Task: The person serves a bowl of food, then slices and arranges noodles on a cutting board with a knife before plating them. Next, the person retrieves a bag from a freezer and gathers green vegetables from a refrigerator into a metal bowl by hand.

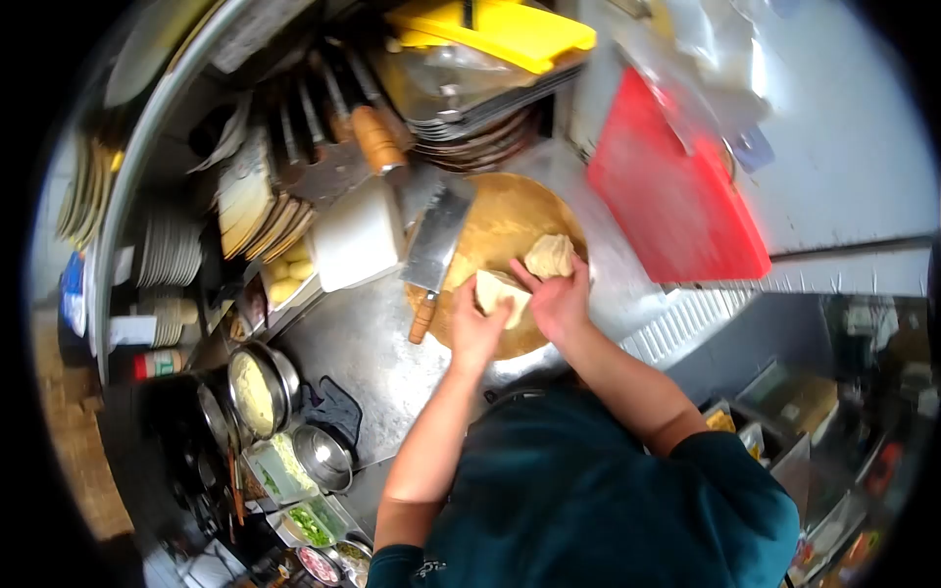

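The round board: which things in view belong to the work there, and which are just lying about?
Likely in use:
pale piece, in the left hand
pleated piece, at the right hand
round board, beneath them

Apparently lying about:
cleaver, untouched
red board
stacked plates
steel bowl

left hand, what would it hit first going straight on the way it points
Likely the dark stack behind the board, the left hand passing right of the cleaver with its dough. Depth is unclear; angled low, it would meet the board first.
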